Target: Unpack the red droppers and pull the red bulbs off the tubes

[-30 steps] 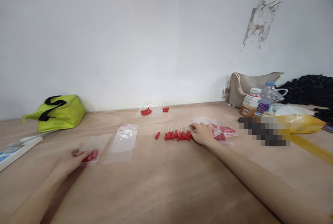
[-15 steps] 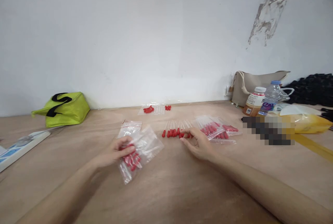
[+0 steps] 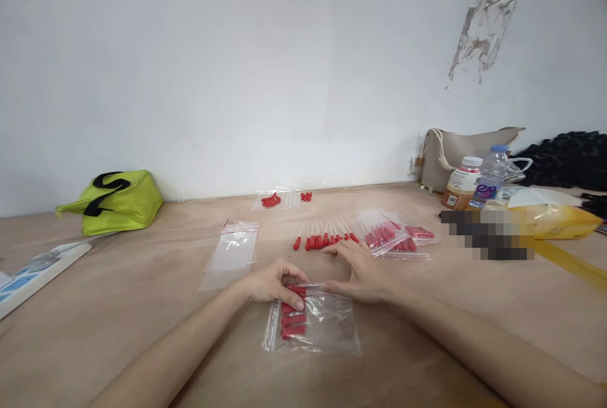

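- One clear zip bag (image 3: 327, 329) lies flat toward the table's (image 3: 142, 307) near edge, about midway along it, with four red dropper bulbs visible stacked at its left end.
- The left hand (image 3: 271, 284) rests half-curled on the bag's far left corner, fingertips down on the topmost bulb; whether it pinches the plastic cannot be told.
- The right hand (image 3: 361, 274) lies open and nearly flat, thumb touching the bag's far right edge, fingers stretched toward the middle of the table.
- Just beyond the right hand, roughly nine loose droppers (image 3: 325, 240) lie in a row at the table's middle.
- To their right, a small heap of filled bags (image 3: 396, 235); their number cannot be told.
- Left of the row, a stack of empty zip bags (image 3: 232, 251).
- One more filled bag (image 3: 279, 200) lies at the far edge, against the wall.
- One lime-green pouch (image 3: 116, 205) sits at the far left.
- One beige bag (image 3: 455, 154) and two bottles (image 3: 463, 183) stand at the far right.
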A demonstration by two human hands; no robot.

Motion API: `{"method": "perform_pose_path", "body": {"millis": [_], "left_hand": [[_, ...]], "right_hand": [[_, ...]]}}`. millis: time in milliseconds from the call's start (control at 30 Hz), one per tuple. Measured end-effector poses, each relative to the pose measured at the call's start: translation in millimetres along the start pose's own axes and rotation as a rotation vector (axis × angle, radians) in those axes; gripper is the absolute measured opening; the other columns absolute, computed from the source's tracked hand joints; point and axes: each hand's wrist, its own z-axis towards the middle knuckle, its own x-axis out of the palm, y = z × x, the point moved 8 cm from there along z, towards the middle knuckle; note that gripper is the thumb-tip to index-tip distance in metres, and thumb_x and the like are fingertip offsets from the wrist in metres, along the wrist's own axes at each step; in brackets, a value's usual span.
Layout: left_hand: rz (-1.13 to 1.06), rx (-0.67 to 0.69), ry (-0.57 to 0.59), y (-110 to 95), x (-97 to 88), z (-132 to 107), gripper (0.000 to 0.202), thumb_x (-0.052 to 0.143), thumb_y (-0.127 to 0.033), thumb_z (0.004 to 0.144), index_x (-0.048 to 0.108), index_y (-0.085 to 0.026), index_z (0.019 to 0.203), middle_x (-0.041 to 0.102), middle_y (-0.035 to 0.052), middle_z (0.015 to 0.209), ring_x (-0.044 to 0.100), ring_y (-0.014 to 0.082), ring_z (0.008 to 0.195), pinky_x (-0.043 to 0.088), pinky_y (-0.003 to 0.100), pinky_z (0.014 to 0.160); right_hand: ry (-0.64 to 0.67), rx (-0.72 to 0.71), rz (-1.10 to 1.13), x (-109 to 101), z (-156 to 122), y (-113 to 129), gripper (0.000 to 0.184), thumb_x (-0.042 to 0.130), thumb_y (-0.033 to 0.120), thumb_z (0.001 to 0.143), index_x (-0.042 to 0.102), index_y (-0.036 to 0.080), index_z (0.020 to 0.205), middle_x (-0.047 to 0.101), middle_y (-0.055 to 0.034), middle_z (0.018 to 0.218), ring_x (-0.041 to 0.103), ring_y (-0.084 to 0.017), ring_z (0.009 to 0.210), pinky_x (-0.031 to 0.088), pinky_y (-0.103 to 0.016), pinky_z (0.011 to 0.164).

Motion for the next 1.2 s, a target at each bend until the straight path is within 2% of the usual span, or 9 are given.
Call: {"method": "perform_pose_path", "body": {"millis": [33, 133, 200, 333, 433, 600, 767, 933, 1200], "left_hand": [[0.087, 0.053, -0.074, -5.6, -5.4, 1.1, 0.046, 0.074, -0.039, 0.055, 0.064, -0.019, 0.095, 0.064, 0.0026, 0.089, 0.058, 0.0185, 0.079, 0.043, 0.028, 0.071], [0.44, 0.173, -0.485, -26.6, -25.4, -11.2, 0.033, 0.068, -0.037, 0.063, 0.063, -0.022, 0.091, 0.06, 0.0038, 0.098, 0.054, 0.0208, 0.093, 0.039, 0.03, 0.08], [0.635, 0.09, -0.645, -30.9, -24.6, -26.0, 0.02, 0.058, -0.039, 0.072, 0.061, -0.021, 0.08, 0.059, 0.0037, 0.087, 0.055, 0.0204, 0.084, 0.039, 0.03, 0.073], [0.688, -0.159, -0.561, -16.9, 2.0, -50.6, 0.03, 0.048, -0.049, 0.077, 0.055, -0.02, 0.07, 0.057, 0.0018, 0.068, 0.054, 0.0194, 0.067, 0.036, 0.026, 0.057], [0.651, -0.113, -0.489, -15.9, 13.8, -59.3, 0.033, 0.054, -0.051, 0.073, 0.055, -0.02, 0.084, 0.058, 0.0034, 0.084, 0.054, 0.0203, 0.077, 0.038, 0.026, 0.062], [0.644, 0.22, -0.155, -29.9, 12.0, -38.8, 0.03, 0.052, -0.038, 0.081, 0.056, -0.023, 0.107, 0.057, 0.0041, 0.107, 0.053, 0.0179, 0.097, 0.039, 0.028, 0.084], [0.684, 0.256, -0.393, -37.0, -10.4, -31.5, 0.029, 0.039, -0.034, 0.088, 0.056, -0.024, 0.11, 0.055, 0.0047, 0.112, 0.051, 0.0172, 0.103, 0.038, 0.031, 0.091], [0.697, 0.204, -0.321, -19.0, 15.7, -33.3, 0.06, 0.054, -0.05, 0.075, 0.04, -0.025, 0.128, 0.037, 0.0093, 0.135, 0.039, 0.0251, 0.12, 0.034, 0.04, 0.097], [0.664, 0.248, -0.387, -14.7, 6.7, -25.0, 0.057, 0.055, -0.048, 0.075, 0.043, -0.024, 0.126, 0.042, 0.0089, 0.131, 0.043, 0.0232, 0.118, 0.036, 0.039, 0.098]], "right_hand": [[0.062, -0.03, 0.044, 5.0, -0.1, 3.1, 0.046, 0.062, 0.05, 0.066, 0.057, 0.023, 0.102, 0.064, -0.0033, 0.091, 0.055, -0.02, 0.087, 0.035, -0.033, 0.079], [0.188, 0.026, 0.169, 21.3, -3.7, -0.4, 0.016, 0.057, 0.032, 0.072, 0.061, 0.021, 0.082, 0.064, 0.0018, 0.069, 0.058, -0.013, 0.065, 0.039, -0.025, 0.065], [0.211, 0.122, 0.227, 29.5, -7.9, -7.7, 0.007, 0.054, 0.023, 0.07, 0.06, 0.019, 0.072, 0.061, 0.0029, 0.061, 0.056, -0.01, 0.056, 0.038, -0.021, 0.055], [0.369, 0.195, 0.392, 45.6, -19.0, -4.7, 0.006, 0.059, 0.023, 0.065, 0.059, 0.018, 0.069, 0.059, 0.0031, 0.059, 0.053, -0.009, 0.053, 0.034, -0.017, 0.045], [0.576, 0.116, 0.585, 55.1, -25.0, 12.6, 0.018, 0.062, 0.034, 0.067, 0.06, 0.016, 0.071, 0.057, 0.003, 0.058, 0.049, -0.007, 0.051, 0.034, -0.017, 0.044], [0.235, 0.078, 0.47, 32.8, -5.5, -4.6, 0.021, 0.06, 0.035, 0.071, 0.06, 0.014, 0.071, 0.054, 0.002, 0.059, 0.045, -0.007, 0.052, 0.035, -0.018, 0.047], [0.143, 0.088, 0.339, 33.8, -4.4, -22.0, 0.014, 0.055, 0.029, 0.074, 0.061, 0.017, 0.073, 0.058, 0.0006, 0.062, 0.049, -0.009, 0.055, 0.037, -0.02, 0.051], [0.124, 0.032, 0.182, 32.8, -7.5, -18.7, 0.01, 0.055, 0.021, 0.072, 0.064, 0.02, 0.071, 0.061, 0.0013, 0.062, 0.052, -0.012, 0.06, 0.037, -0.024, 0.059], [0.023, -0.211, 0.166, 23.4, -7.8, 5.6, 0.006, 0.059, 0.019, 0.072, 0.064, 0.022, 0.073, 0.062, 0.0016, 0.068, 0.051, -0.013, 0.071, 0.036, -0.028, 0.07]]}}
